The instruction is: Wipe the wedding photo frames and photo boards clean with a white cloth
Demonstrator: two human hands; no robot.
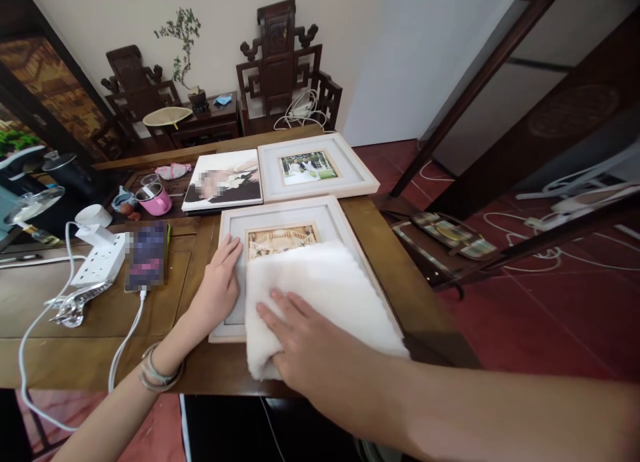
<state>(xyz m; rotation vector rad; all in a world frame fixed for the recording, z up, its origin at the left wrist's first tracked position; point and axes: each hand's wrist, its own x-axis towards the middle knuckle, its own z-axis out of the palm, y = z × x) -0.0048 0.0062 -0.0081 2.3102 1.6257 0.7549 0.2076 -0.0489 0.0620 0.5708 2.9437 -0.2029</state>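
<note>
The picture frame [283, 239] lies flat on the tabletop [415, 282], in front of the person and partly under both hands. The hands are apart: the left hand [219, 285], fingers straight, rests along the frame's left edge. The right hand [305, 342] lies with fingers spread on a white cloth [325, 282], which covers the frame's lower and middle part, hiding much of its picture.

Right hand [305, 339] on white cloth [320, 279] (left hand [220, 282] on picture frame [327, 215])
</note>
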